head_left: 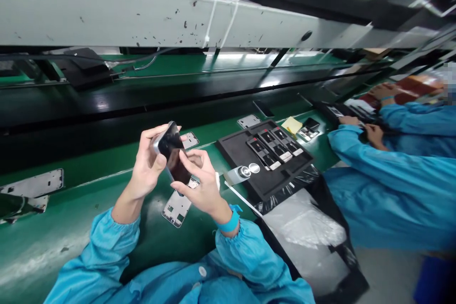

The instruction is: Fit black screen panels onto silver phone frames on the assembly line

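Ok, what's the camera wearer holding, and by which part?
A dark-screened phone: the left hand around its left side, the right hand at its lower end, as seen in the picture.

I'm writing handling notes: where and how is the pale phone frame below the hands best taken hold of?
Hold the pale phone frame by its long edges, probably at the near end, coming from above on the near side. It lies flat on the green bench with that end exposed; the right hand partly hides its far end.

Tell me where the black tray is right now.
In the head view, the black tray lies right of centre, between the person's right hand and the co-worker's blue sleeve.
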Motion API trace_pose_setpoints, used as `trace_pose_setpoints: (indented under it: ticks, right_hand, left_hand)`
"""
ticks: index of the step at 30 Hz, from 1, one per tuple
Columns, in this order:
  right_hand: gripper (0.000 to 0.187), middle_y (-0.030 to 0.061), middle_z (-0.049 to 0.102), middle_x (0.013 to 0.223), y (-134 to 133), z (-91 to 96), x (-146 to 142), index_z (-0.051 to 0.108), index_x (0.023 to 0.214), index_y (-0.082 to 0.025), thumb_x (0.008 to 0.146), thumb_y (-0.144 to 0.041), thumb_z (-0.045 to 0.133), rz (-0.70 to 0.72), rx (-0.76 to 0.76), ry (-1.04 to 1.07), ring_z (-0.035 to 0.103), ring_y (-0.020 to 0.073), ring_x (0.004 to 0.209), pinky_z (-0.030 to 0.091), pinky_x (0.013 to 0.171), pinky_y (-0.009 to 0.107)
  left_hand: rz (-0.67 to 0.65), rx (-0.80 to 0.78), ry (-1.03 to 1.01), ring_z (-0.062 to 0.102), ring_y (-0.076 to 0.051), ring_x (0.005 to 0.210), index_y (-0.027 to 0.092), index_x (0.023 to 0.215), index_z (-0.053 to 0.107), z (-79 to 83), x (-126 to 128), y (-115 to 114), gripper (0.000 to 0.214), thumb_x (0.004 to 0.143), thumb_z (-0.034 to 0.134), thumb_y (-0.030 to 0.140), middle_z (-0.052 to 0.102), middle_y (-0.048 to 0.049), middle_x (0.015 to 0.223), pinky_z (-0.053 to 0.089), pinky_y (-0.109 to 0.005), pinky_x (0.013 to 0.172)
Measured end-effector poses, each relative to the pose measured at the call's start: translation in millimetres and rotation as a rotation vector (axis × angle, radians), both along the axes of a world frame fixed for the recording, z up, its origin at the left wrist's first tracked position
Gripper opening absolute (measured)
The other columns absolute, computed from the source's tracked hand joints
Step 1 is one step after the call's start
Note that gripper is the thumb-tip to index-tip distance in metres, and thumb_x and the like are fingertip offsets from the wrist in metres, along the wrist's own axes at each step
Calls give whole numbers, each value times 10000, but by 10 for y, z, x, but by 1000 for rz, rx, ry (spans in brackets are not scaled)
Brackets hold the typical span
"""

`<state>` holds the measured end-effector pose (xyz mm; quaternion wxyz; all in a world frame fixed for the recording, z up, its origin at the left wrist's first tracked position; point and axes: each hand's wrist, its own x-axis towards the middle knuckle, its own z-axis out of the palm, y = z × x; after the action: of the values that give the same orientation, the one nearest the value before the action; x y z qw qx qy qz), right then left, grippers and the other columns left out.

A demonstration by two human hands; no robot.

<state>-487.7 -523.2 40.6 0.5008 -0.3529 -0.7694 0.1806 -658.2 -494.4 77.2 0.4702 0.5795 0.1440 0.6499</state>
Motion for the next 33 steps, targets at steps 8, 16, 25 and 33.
trace_pose_setpoints:
  ticks: [8,16,25,33]
  right_hand:
    - [813,138,697,1132,-39,487,93,690,1444,-195,1067,-818,330,11,-343,156,717,226,914,643,776,380]
    - [735,-52,450,442,30,677,201,495,599,-227,1014,-833,503,148,-569,281,417,95,388,339,417,252]
    - [673,30,683,727,-362,262,330,617,801,-218,1109,-750,343,322,-685,24,667,173,678,570,682,324]
    - [735,-21,466,502,-334,59,243,421,592,-270,1053,-835,337,346,-642,74,464,135,483,430,521,303]
  left_hand:
    - [-8,-370,-115,829,-303,988,263,1174,754,133,252,-244,634,1039,440,797,823,-84,986,694,-500,917]
    - [101,-285,192,805,-266,1058,209,1012,830,141,326,-322,570,1078,521,684,841,-91,1068,640,-384,971]
    - [189,-634,-300,828,-252,778,211,1143,695,191,245,-63,563,1069,488,730,834,-79,971,702,-402,721]
    - [55,-609,-318,830,-242,963,323,1336,564,240,142,-99,423,1044,660,613,807,-61,1253,717,-406,794]
